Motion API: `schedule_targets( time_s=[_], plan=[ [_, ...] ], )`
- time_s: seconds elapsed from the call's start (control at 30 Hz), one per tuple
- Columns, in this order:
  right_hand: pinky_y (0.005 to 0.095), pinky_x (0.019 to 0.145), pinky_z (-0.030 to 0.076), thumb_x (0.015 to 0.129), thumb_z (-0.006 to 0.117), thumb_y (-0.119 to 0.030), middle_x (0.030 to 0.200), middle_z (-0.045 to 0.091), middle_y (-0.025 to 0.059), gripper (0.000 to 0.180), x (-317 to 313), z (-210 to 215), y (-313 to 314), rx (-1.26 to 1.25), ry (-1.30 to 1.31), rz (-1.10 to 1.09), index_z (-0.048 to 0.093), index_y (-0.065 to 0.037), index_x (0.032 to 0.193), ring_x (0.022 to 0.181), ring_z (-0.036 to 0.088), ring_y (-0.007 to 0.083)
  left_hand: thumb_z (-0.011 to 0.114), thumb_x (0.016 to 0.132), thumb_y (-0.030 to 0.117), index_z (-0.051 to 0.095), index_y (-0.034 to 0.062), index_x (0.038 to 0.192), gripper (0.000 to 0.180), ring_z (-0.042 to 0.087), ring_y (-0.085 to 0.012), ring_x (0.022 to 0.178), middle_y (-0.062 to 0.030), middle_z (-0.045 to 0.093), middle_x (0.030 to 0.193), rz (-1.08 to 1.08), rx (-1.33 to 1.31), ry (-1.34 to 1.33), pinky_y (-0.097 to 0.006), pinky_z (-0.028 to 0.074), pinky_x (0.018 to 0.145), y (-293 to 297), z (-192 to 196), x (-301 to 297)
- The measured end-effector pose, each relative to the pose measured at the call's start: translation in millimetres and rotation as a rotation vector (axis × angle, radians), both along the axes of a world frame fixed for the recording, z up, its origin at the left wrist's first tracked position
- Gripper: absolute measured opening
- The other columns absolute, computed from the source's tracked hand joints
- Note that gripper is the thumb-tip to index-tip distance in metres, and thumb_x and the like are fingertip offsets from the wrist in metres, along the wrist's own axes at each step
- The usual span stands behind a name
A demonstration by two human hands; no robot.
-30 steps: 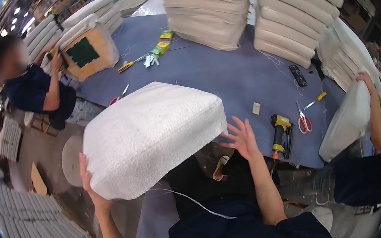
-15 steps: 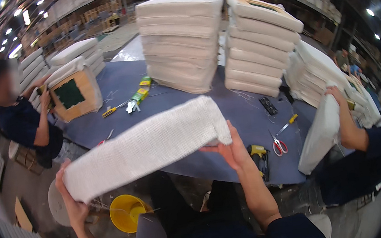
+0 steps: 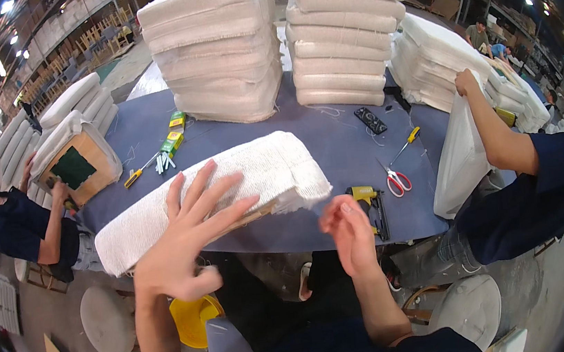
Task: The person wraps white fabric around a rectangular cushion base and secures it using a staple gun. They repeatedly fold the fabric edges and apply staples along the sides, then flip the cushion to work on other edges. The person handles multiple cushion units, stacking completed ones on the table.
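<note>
A white fabric-covered seat cushion (image 3: 254, 172) lies on the blue table (image 3: 334, 142), its near edge at the table's front. My left hand (image 3: 185, 239) hovers open with fingers spread, in front of the cushion's near left part; contact cannot be told. My right hand (image 3: 348, 234) is open below the cushion's right corner, holding nothing, just left of a yellow staple gun (image 3: 371, 207).
Tall stacks of white cushions (image 3: 219, 51) (image 3: 342, 30) stand at the table's back. Red-handled scissors (image 3: 397, 177), a yellow screwdriver (image 3: 407, 142) and staple boxes (image 3: 170, 143) lie on the table. A person at left works on a wooden-framed cushion (image 3: 75, 161); a person at right holds a white cover (image 3: 460, 155).
The cushion, held up by both hands earlier, now lies on the table. Both hands have let go and pulled back toward me.
</note>
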State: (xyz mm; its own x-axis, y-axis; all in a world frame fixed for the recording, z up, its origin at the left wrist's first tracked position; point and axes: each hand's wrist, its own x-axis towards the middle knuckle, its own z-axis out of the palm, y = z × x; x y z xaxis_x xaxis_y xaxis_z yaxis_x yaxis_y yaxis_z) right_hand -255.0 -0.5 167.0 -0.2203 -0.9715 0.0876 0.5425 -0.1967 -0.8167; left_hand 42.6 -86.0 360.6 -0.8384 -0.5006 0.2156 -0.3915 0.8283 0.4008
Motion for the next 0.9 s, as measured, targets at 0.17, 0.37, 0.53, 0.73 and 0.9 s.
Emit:
schedule_targets(
  time_s=[0.17,0.37,0.53,0.73,0.9],
  plan=[
    [0.0429,0.098,0.048,0.113,0.042,-0.064,0.139,0.072,0.0002,0.062,23.9,47.3,-13.5,0.228,-0.568,0.214,0.066,-0.017,0.144,0.119,0.065,0.0173,0.062,0.071,0.022,0.064,0.0094,0.151,0.081,0.035,-0.044,0.163,-0.015,0.058,0.162,0.053,-0.247,0.0,-0.068,0.011,0.132,18.6,-25.0,-33.4],
    [0.0381,0.091,0.047,0.112,0.053,-0.059,0.13,0.073,-0.0046,0.048,-1.9,47.0,-20.8,0.316,-0.403,0.172,0.065,-0.023,0.141,0.115,0.064,0.0135,0.089,0.077,0.022,0.069,0.0166,0.144,0.07,0.055,-0.0322,0.144,-0.0069,0.06,0.157,0.34,-0.529,0.045,-0.058,0.035,0.117,41.4,-74.9,-101.8],
    [0.0412,0.103,0.05,0.113,0.056,-0.047,0.141,0.069,0.0032,0.051,-3.0,36.6,-26.7,0.205,-0.437,0.164,0.058,-0.011,0.15,0.13,0.063,0.0186,0.079,0.084,0.016,0.082,0.0212,0.119,0.036,0.063,-0.0268,0.132,0.0016,0.071,0.139,0.297,-0.641,0.092,-0.051,0.04,0.108,27.1,-77.0,-94.9],
    [0.0441,0.12,0.045,0.114,0.051,-0.034,0.155,0.059,0.0168,0.06,71.4,-21.9,-33.8,-0.231,-0.4,0.001,0.045,0.007,0.159,0.144,0.058,0.027,0.073,0.085,0.015,0.084,0.0207,0.108,0.026,0.067,-0.024,0.132,0.0086,0.078,0.116,0.075,-0.492,0.233,-0.05,0.041,0.106,0.7,-61.3,-53.2],
    [0.0475,0.126,0.039,0.113,0.051,-0.044,0.162,0.055,0.0158,0.07,53.1,5.9,-32.3,0.004,-0.458,0.146,0.04,0.001,0.164,0.15,0.053,0.0294,0.074,0.077,0.013,0.084,0.0207,0.1,0.026,0.068,-0.026,0.133,0.004,0.079,0.12,0.036,-0.468,0.178,-0.049,0.042,0.105,-4.4,-62.1,-32.8]
  ],
)
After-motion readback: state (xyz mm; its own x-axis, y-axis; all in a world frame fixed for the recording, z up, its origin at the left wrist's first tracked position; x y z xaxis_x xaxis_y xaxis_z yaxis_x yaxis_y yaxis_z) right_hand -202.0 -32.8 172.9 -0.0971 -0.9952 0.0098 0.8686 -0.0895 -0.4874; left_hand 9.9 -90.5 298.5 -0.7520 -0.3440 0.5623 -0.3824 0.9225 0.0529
